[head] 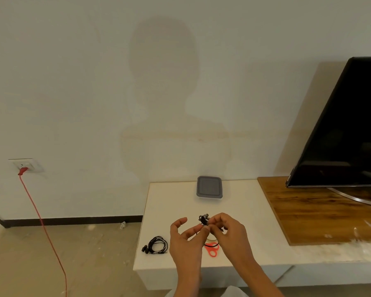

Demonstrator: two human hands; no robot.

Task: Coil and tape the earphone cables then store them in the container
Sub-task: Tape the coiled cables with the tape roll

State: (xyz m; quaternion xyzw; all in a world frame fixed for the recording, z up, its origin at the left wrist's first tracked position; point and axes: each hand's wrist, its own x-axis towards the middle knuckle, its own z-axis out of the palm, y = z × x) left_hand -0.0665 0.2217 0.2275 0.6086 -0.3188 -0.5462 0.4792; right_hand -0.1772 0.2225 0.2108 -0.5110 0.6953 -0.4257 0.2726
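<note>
Left hand (185, 236) and right hand (228, 231) pinch a bunched earphone cable (204, 220); a coiled pair (157, 245) waits leftward, lidded container (209, 187) beyond.

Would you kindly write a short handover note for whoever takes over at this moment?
Right hand pinches a coiled earphone bundle above the table. Left hand has fingertips at the bundle, grip unclear.
Second earphones lie coiled near the table's left edge. Scissors lie below the hands. Container sits farther back, lid on.
Done: both coiled. Taping cannot be confirmed.
Left: open container, store both.
</note>
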